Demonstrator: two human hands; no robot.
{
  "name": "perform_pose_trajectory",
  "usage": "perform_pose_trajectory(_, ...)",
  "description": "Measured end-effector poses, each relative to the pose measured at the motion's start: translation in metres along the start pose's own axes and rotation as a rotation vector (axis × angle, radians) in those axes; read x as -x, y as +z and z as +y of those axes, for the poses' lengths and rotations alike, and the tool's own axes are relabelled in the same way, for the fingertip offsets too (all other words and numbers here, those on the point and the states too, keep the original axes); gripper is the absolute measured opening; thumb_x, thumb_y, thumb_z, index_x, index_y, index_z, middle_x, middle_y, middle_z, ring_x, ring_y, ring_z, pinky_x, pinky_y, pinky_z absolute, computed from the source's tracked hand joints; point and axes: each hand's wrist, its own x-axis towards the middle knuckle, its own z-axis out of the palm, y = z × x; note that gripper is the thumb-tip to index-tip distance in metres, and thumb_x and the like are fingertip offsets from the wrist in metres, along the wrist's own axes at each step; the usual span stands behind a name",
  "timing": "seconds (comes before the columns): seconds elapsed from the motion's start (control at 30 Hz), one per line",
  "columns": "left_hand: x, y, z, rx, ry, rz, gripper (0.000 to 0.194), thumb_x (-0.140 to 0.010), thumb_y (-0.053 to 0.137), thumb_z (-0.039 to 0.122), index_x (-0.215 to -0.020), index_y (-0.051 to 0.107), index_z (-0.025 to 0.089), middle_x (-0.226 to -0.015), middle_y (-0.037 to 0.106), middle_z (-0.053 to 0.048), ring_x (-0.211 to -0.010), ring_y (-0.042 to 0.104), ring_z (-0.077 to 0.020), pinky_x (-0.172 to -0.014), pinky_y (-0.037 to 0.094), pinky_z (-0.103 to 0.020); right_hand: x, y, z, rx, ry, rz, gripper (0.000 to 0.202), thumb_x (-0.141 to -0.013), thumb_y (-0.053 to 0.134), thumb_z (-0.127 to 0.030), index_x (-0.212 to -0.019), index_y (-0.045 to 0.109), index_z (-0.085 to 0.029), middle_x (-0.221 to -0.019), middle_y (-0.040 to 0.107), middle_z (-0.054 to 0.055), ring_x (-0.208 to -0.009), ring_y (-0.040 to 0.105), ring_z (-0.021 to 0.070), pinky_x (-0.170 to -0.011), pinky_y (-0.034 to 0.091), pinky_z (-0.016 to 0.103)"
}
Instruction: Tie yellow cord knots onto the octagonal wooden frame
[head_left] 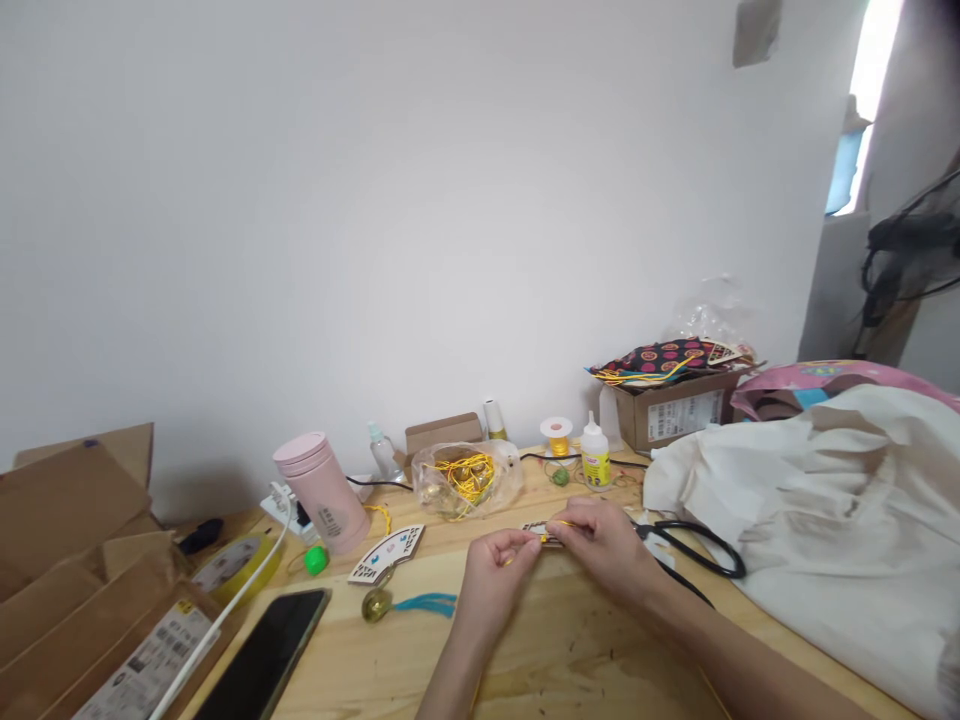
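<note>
Near the middle of the table my left hand (496, 572) and my right hand (596, 540) meet, fingertips almost touching. Each is pinched closed on a thin yellow cord (544, 538), short bits of which show between the fingers. A patterned white piece with a brown edge (534, 526) sits right behind the fingertips and is mostly covered by them. To the left lies a fan-shaped white piece (388, 553) with cut-out dark markings. A gold bell (376, 604) with a blue tassel (425, 603) rests below that fan.
Behind my hands stand a clear bag of yellow cords (469, 480), a yellow spool (556, 440) and a glue bottle (595, 456). Black-handled scissors (701, 548) and white cloth (802, 530) lie right. A pink tumbler (322, 495), phone (262, 655) and cardboard box (90, 580) occupy the left.
</note>
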Motion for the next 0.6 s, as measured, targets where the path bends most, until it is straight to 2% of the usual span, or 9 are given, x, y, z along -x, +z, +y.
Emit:
perform_pose_trajectory(0.17,0.0,0.0004,-0.0053,0.044,-0.065,-0.054,0.028,-0.056,0.067,0.036,-0.07,0.066,0.011,-0.05,0.061,-0.002,-0.041,0.046,-0.0082,-0.041,0.03,-0.017,-0.0001,0.0006,0.001,-0.02,0.001,-0.02,0.025,-0.078,0.046,-0.026,-0.061,0.062,-0.017,-0.054,0.05,-0.001,-0.054,0.045,0.0126,-0.049,0.03,0.021)
perform_pose_trajectory(0.3,0.0013,0.0022,-0.005,-0.055,0.012,-0.013,0.023,-0.059,0.065,0.033,-0.07,0.067,0.012,-0.06,0.066,-0.004,-0.053,0.054,-0.0129,-0.049,0.037,-0.019,0.0023,0.0013,-0.0004,0.026,-0.052,-0.061,0.017,-0.077,0.05,-0.025,-0.07,0.065,-0.021,-0.057,0.05,-0.001,-0.056,0.046,0.0121,-0.051,0.03,0.021)
perform_pose_trajectory(0.4,0.0006,0.0012,-0.0034,-0.069,0.018,0.026,0.021,-0.058,0.065,0.032,-0.065,0.067,0.012,-0.061,0.067,-0.005,-0.057,0.056,-0.015,-0.052,0.039,-0.02,0.0042,-0.0006,-0.0039,0.125,-0.045,-0.112,0.009,-0.071,0.057,-0.025,-0.077,0.064,-0.025,-0.06,0.051,-0.002,-0.057,0.047,0.0125,-0.051,0.03,0.021)
perform_pose_trajectory(0.5,-0.0011,-0.0003,-0.0021,-0.004,-0.041,0.026,0.021,-0.056,0.067,0.031,-0.064,0.066,0.011,-0.057,0.066,-0.004,-0.051,0.054,-0.013,-0.049,0.038,-0.019,0.0048,-0.0026,-0.0064,0.279,-0.039,-0.14,0.019,-0.066,0.061,-0.024,-0.084,0.062,-0.026,-0.067,0.053,-0.001,-0.062,0.05,0.0141,-0.052,0.029,0.021)
perform_pose_trajectory(0.6,-0.0019,-0.0005,-0.0006,0.072,-0.066,0.046,0.022,-0.052,0.07,0.031,-0.061,0.065,0.011,-0.053,0.064,-0.002,-0.047,0.051,-0.0099,-0.047,0.036,-0.018,0.004,-0.0021,-0.0053,0.425,-0.077,-0.146,0.012,-0.07,0.057,-0.022,-0.08,0.063,-0.024,-0.069,0.055,0.0,-0.063,0.051,0.0141,-0.049,0.026,0.021)
